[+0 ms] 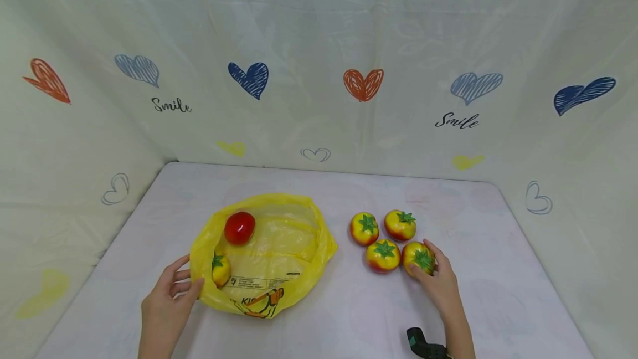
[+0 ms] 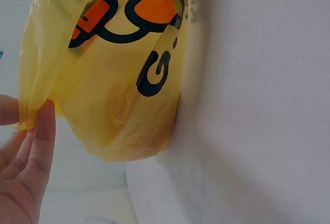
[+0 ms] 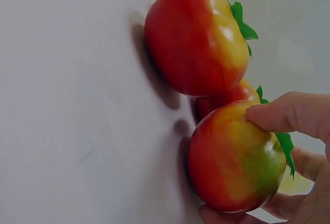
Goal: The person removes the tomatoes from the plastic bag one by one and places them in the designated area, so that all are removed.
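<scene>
My left hand [image 1: 166, 303] pinches the left rim of a yellow plastic bag [image 1: 299, 290], whose mouth gapes upward on the table. Thumb and fingers have the thin film between them in the left wrist view. Inside the bag lie two toy tomatoes: a glossy red one [image 1: 240, 228] and a yellow one [image 1: 221, 270] with a green leaf top. On the right, my right hand [image 1: 441, 281] grips a red-and-yellow toy tomato [image 3: 237, 157], thumb on one side and fingers around the other. Beside it sit three similar tomatoes: front [image 1: 382, 256], back left [image 1: 364, 229] and back right [image 1: 400, 225].
All of this is on a pale table [image 1: 349, 314]. A light curtain [image 1: 309, 26] printed with hearts and "Smile" hangs behind and at the sides. A black strap-like device [image 1: 423, 343] is at my right wrist near the front.
</scene>
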The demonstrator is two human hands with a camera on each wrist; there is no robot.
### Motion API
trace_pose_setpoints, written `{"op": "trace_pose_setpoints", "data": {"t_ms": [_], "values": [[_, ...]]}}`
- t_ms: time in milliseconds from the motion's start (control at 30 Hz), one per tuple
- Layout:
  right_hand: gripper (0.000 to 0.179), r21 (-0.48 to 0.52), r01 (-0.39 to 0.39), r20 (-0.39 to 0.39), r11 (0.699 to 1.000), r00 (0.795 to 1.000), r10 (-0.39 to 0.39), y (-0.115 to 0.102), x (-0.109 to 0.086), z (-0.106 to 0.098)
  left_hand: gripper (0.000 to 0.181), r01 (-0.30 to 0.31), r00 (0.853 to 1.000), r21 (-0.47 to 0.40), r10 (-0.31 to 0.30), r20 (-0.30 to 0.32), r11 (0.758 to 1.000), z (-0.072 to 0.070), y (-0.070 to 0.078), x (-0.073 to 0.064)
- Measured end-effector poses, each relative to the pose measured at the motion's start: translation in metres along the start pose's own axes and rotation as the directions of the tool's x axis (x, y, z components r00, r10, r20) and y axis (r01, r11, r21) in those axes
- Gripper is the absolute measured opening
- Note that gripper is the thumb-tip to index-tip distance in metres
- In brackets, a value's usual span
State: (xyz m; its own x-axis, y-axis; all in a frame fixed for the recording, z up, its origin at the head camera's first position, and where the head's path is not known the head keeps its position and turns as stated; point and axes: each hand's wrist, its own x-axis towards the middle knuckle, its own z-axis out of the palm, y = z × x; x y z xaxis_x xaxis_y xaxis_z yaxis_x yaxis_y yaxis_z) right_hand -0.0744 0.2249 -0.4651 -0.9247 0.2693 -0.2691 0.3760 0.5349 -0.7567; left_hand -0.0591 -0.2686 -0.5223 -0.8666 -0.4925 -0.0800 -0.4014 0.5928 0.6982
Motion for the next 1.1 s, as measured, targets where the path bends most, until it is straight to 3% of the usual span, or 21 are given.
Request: {"op": "trace_pose_setpoints", "data": {"t_ms": [100, 300, 400, 500, 700, 933, 1000, 1100], "values": [[0.07, 0.0, -0.022, 0.01, 1.0, 1.0, 0.022, 0.003, 0.001, -0.001, 0.064, 0.006, 1.0, -0.004, -0.006, 0.012, 1.0, -0.007, 0.014, -0.007], [0.076, 0.026, -0.055, 0.03, 0.998, 0.998, 0.054, 0.006, 0.004, -0.003, 0.06, 0.014, 0.999, -0.058, -0.012, 0.033, 0.998, -0.031, 0.06, -0.032], [0.076, 0.031, -0.062, 0.031, 0.998, 0.998, 0.061, 0.006, 0.003, -0.003, 0.06, 0.039, 0.998, -0.067, -0.036, 0.046, 0.997, -0.036, 0.071, -0.037], [0.075, 0.031, -0.062, 0.029, 0.998, 0.998, 0.061, 0.006, 0.003, -0.003, 0.061, 0.067, 0.997, -0.04, -0.066, 0.034, 0.997, -0.034, 0.072, -0.036], [0.077, 0.03, -0.07, 0.023, 0.997, 0.997, 0.07, 0.005, 0.003, -0.002, 0.061, 0.039, 0.999, -0.066, -0.038, 0.017, 0.997, -0.028, 0.06, -0.03], [0.079, 0.02, -0.088, 0.01, 0.996, 0.996, 0.088, 0.007, 0.003, -0.001, 0.064, 0.009, 1.0, -0.008, -0.009, -0.002, 1.0, -0.005, 0.014, -0.007], [0.08, 0.026, -0.094, 0.009, 0.995, 0.996, 0.094, 0.007, 0.003, -0.001, 0.064, 0.008, 1.0, -0.01, -0.007, 0.006, 1.0, -0.006, 0.017, -0.008], [0.08, 0.033, -0.101, 0.01, 0.994, 0.995, 0.1, 0.008, 0.003, -0.002, 0.061, 0.035, 0.999, -0.035, -0.033, 0.039, 0.999, -0.022, 0.047, -0.023]]}}
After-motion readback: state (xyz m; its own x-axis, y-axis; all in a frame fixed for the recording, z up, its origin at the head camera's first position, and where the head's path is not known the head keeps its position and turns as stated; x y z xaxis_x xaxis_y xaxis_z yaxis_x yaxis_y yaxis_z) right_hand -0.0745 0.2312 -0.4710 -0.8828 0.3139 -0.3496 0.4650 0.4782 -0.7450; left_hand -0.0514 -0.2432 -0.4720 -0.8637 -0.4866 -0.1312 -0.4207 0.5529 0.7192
